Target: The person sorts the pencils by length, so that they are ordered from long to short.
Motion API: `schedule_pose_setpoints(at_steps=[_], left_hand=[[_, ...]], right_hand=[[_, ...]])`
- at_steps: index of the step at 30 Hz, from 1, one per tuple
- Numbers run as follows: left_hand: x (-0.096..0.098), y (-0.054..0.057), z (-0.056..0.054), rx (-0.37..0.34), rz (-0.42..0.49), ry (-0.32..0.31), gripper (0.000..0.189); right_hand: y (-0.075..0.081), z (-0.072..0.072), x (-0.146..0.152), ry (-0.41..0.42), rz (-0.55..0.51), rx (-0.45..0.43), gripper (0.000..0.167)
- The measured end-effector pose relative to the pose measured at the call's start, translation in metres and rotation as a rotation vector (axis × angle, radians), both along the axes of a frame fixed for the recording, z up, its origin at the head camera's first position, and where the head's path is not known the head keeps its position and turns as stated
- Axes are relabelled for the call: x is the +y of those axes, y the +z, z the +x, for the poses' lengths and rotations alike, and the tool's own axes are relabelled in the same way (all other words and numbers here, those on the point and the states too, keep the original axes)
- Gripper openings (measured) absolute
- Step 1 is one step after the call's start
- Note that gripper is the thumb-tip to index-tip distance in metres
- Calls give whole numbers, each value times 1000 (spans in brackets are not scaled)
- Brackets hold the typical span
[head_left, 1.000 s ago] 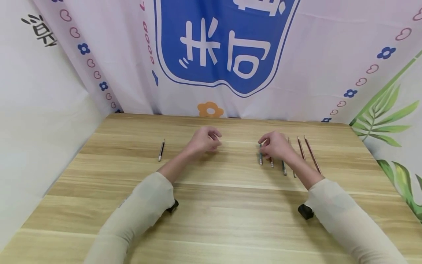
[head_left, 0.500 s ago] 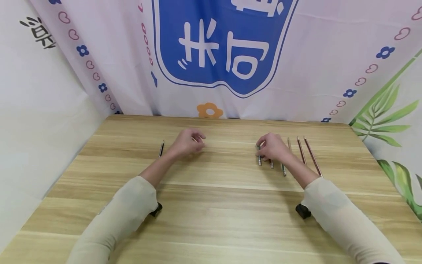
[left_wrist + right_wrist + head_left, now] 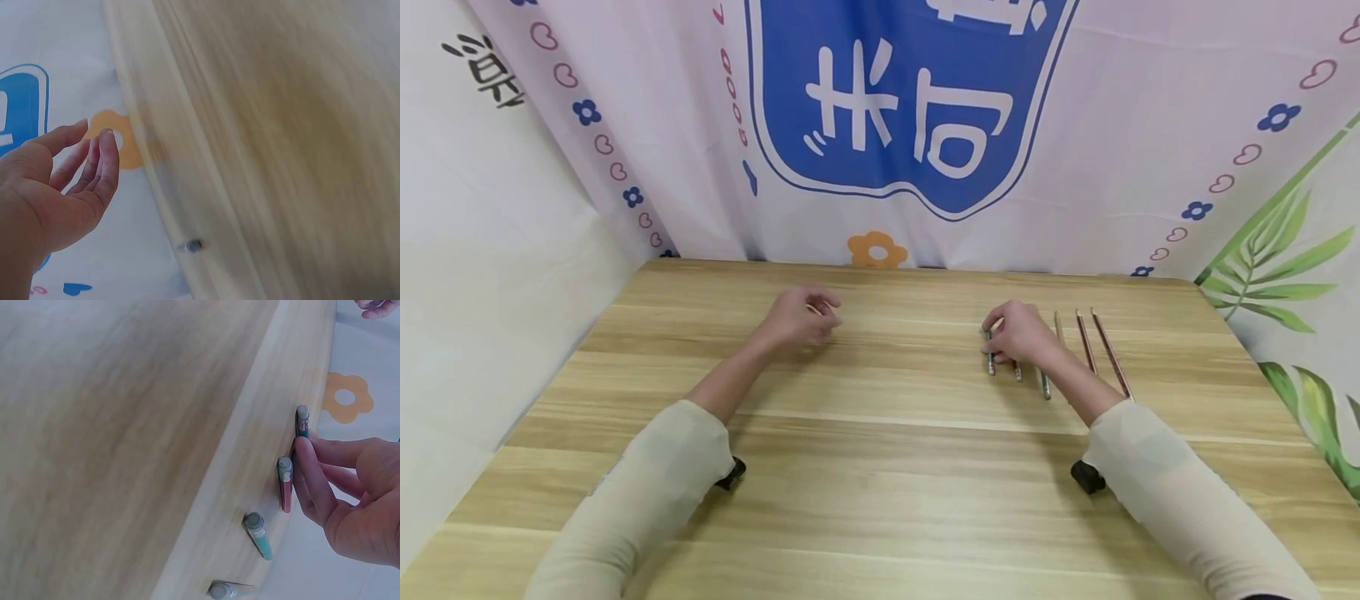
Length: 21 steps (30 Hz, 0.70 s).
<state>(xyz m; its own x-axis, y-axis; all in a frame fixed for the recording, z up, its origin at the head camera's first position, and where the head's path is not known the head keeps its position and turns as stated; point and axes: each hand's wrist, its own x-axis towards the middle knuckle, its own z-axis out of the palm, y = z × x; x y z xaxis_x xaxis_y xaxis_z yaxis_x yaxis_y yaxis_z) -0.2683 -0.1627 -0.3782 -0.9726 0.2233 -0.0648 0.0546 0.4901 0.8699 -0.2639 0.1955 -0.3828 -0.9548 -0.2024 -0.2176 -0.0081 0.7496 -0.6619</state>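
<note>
In the head view my left hand (image 3: 801, 317) hovers over the left part of the table, fingers loosely bent and holding nothing. Below it in the left wrist view is the end of a dark pencil (image 3: 192, 245), which the arm hides in the head view. My right hand (image 3: 1018, 333) pinches a teal pencil (image 3: 990, 364) lying on the table, the leftmost of a row. Close beside those fingers lies a red pencil (image 3: 285, 487). A green pencil (image 3: 259, 536) comes after it, partly covered by the hand in the head view.
Further right lie a pale pencil (image 3: 1058, 325) and two dark red ones, the outermost pencil (image 3: 1110, 350) slanting. The wooden table (image 3: 880, 483) ends at a printed cloth (image 3: 700, 167) at the back. White walls (image 3: 482, 292) flank it.
My left hand has moved left across the table, until the arm covers the dark pencil. The right hand has shifted very slightly left and stays at the teal pencil.
</note>
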Motion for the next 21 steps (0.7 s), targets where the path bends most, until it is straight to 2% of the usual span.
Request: schedule_pose_setpoints(at_steps=[11,21], left_hand=[[-30,1,-3,10,-25,42,32],[-53,3,0,46,-103,55,34]], right_hand=[[2,-1,-2,-12,7,-16,36],[3,-1,-2,-10,8,-21,36]])
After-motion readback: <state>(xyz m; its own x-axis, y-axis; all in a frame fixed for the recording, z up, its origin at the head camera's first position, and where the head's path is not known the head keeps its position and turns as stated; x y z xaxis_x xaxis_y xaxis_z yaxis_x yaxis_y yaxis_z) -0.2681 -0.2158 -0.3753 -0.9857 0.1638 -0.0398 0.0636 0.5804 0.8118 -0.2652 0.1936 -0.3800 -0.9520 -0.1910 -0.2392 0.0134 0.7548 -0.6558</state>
